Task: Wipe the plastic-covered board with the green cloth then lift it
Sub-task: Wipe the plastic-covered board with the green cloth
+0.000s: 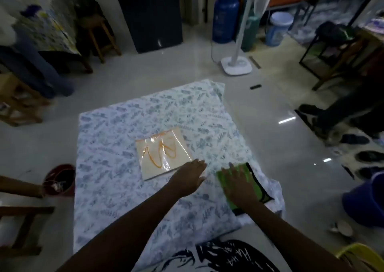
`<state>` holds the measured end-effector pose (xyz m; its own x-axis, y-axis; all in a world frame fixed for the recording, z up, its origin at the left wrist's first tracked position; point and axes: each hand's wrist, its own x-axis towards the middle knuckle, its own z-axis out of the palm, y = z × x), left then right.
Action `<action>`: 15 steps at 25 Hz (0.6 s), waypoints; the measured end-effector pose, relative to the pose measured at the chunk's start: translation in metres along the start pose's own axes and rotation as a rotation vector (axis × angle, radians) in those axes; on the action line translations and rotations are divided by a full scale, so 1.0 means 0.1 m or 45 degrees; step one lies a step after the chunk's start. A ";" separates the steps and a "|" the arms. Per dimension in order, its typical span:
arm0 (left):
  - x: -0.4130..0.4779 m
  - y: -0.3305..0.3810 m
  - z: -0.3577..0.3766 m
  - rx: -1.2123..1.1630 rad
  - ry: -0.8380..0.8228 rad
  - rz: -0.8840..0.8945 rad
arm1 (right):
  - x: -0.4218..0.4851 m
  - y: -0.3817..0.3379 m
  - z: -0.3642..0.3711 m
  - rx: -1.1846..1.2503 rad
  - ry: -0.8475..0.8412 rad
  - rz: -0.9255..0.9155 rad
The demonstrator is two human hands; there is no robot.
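A pale square board [164, 154] wrapped in clear plastic, with an orange squiggle on it, lies flat in the middle of a blue-patterned white sheet [116, 147]. To its right lies the green cloth [254, 183] with black edging. My left hand [190, 177] hovers flat with fingers spread, just off the board's near right corner, holding nothing. Palm down on the green cloth rests my right hand [239, 185], fingers extended; no grip is visible.
The sheet covers a low surface on a glossy tiled floor. A red bucket [60, 180] stands at the left, a blue bucket [365, 201] at the right, a white fan base [236, 65] behind. Wooden stools stand left, shoes and a seated person right.
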<state>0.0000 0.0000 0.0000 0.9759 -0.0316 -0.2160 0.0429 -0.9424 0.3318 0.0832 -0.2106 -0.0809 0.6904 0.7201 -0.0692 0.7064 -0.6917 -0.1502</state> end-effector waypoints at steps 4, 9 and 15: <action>-0.02 0.10 0.24 -0.028 -0.119 -0.016 | -0.10 0.11 0.06 0.019 -0.156 0.174; 0.04 0.16 0.27 -0.055 -0.095 -0.010 | -0.02 0.08 -0.12 0.189 -0.103 0.243; -0.09 0.02 0.28 -0.136 0.021 -0.100 | 0.24 0.11 -0.02 0.398 0.043 0.225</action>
<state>-0.0148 -0.0112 -0.0226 0.9719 0.0471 -0.2306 0.1411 -0.9008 0.4107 0.1081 -0.2008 -0.0819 0.8060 0.5851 -0.0893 0.4975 -0.7514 -0.4335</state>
